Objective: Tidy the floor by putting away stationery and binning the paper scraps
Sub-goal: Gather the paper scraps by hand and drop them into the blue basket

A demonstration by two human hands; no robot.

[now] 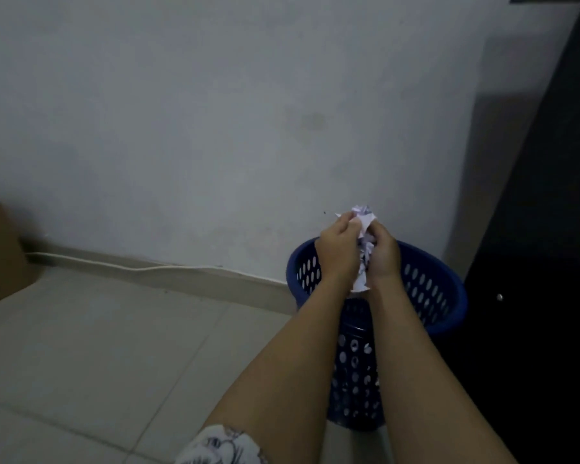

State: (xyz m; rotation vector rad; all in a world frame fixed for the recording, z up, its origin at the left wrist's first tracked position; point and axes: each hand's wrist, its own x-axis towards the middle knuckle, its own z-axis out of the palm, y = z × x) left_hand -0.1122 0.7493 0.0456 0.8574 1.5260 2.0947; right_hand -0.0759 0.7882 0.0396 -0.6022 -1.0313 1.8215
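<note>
A bunch of white paper scraps (363,216) is pressed between both my hands, sticking out above and below them. My left hand (337,249) grips it from the left and my right hand (384,254) from the right. Both hands hover over the open mouth of a blue perforated plastic bin (429,289), which stands on the tiled floor against the wall. Pale scraps show through the holes low in the bin's side.
A dark cabinet (543,262) with a small knob stands right of the bin. A brown cardboard box (0,252) sits at the far left by the wall. A white cable (141,267) runs along the skirting. Pale floor tiles (98,346) spread left.
</note>
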